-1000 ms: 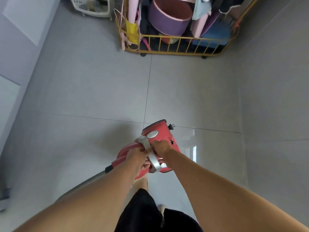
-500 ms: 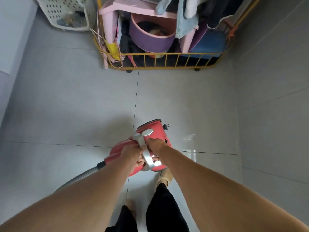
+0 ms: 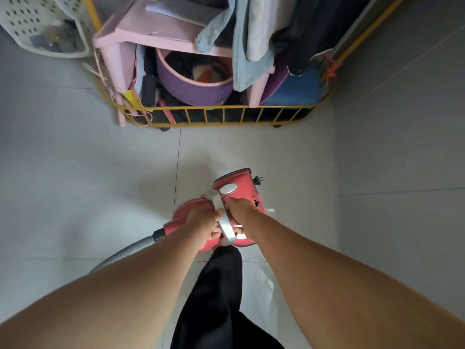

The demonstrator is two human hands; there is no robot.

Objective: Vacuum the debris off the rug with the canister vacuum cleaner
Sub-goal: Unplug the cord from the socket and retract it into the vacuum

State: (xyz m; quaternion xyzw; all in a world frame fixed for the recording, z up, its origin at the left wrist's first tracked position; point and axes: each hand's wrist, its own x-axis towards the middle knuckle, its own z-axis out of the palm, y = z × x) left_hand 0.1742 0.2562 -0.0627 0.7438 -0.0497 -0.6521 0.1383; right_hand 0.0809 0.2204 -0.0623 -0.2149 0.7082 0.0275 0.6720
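Note:
A red canister vacuum cleaner (image 3: 241,190) hangs above the grey tiled floor in front of my legs. Both hands hold its silver carry handle (image 3: 227,226): my left hand (image 3: 203,224) grips it from the left, my right hand (image 3: 239,210) from the right. A grey ribbed hose (image 3: 125,253) leaves the canister's left end and runs under my left forearm. A black plug (image 3: 258,180) sticks out at the canister's far right corner. No rug or debris is in view.
A yellow wire cart (image 3: 226,117) on castors stands ahead, packed with a pink stool (image 3: 141,31), a purple tub (image 3: 193,89), a blue cushion (image 3: 294,89) and hanging clothes. A white perforated basket (image 3: 37,23) sits at the far left. A grey wall (image 3: 402,172) runs along the right.
I have moved forward with the vacuum: the yellow cart has come nearer and fills more of the top. Both hands keep their grip on the handle.

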